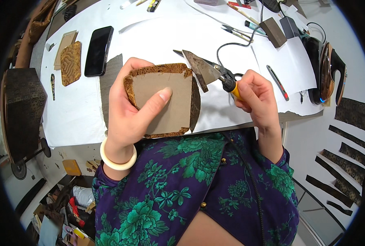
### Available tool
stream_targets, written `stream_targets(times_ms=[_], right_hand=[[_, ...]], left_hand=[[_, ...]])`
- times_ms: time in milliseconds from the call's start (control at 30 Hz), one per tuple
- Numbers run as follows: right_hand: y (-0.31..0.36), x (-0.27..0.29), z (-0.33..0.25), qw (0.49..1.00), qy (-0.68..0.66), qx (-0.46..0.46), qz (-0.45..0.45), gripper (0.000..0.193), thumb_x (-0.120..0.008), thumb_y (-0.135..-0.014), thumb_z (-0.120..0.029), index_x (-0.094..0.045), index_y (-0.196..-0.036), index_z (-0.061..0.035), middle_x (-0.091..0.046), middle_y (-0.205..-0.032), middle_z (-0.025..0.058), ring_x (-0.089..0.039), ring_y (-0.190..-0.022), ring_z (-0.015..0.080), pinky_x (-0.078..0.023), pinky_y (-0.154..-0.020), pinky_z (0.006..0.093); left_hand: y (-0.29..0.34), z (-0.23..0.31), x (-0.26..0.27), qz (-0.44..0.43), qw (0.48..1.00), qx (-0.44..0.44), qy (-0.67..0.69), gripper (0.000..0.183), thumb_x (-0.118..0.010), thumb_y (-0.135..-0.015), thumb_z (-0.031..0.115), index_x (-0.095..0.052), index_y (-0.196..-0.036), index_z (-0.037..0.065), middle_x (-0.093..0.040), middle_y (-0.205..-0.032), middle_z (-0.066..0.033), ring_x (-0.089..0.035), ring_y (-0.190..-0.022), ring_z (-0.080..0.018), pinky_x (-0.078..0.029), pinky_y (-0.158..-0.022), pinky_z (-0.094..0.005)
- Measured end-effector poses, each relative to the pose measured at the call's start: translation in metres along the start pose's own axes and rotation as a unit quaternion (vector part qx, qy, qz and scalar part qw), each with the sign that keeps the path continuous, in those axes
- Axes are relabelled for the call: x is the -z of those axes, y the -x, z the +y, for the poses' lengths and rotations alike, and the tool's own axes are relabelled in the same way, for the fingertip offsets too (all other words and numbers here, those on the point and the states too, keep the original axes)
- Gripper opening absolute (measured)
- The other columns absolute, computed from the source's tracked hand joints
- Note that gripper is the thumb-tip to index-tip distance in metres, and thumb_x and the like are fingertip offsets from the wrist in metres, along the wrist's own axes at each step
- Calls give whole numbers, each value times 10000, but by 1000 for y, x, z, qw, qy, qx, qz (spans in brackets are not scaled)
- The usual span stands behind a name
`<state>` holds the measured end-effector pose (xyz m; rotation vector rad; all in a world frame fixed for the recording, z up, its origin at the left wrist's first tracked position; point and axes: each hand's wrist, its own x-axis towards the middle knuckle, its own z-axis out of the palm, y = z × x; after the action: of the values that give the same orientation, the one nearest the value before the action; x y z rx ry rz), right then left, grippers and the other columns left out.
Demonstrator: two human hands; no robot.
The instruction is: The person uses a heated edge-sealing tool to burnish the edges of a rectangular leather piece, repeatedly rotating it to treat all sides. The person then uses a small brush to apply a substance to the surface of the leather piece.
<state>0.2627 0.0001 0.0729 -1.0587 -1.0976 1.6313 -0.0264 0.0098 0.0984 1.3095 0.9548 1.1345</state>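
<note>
Over the near edge of the white-covered table (76, 123), the left hand (127, 104) clamps one board (178, 106), thumb flat on its bare taupe face. The board is squarish; brown patterned fabric folds over its top, left and bottom margins, creased at the corners, and a dark flap shows along the right. The right hand (258, 96) closes round one yellow-handled tool (208, 74), its triangular blade near the board. Beyond lie one cutter (277, 83), one phone (99, 51), one patterned panel (71, 63).

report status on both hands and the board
Left hand gripping fabric-edged board. Right hand holding yellow-handled tool, blade near board's right edge. Black scissors partly hidden behind tool.
</note>
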Motion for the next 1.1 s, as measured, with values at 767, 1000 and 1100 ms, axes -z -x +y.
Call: stream_targets(times_ms=[767,1000,1100], right_hand=[[2,-9,-26,1000,13,12,13,254,-660,-1086,-243,-595,-916,-65,-554,-750,-35,-418,-598,-2,-339,-541,176],[-4,-11,-25,998,55,24,-23,263,-667,-1082,-219,-606,-885,-56,-530,-694,-65,-415,-592,-7,-328,-538,193],[0,-15,-25,986,140,88,11,282,-668,-1079,-199,-592,-848,-57,-540,-701,-60,-424,-594,0,-309,-528,206]], left_hand=[[11,-10,-7,81,993,-42,75,371,-734,-908,26,-529,-1215,4,-704,-1040,-98,-674,-936,-131,-534,-840,-281],[10,-8,-2,66,996,-51,43,353,-733,-907,25,-540,-1202,5,-707,-1030,-93,-675,-923,-129,-537,-826,-282],[10,-10,-1,73,996,-58,0,335,-727,-912,20,-544,-1192,8,-707,-1030,-89,-675,-925,-125,-536,-828,-282]])
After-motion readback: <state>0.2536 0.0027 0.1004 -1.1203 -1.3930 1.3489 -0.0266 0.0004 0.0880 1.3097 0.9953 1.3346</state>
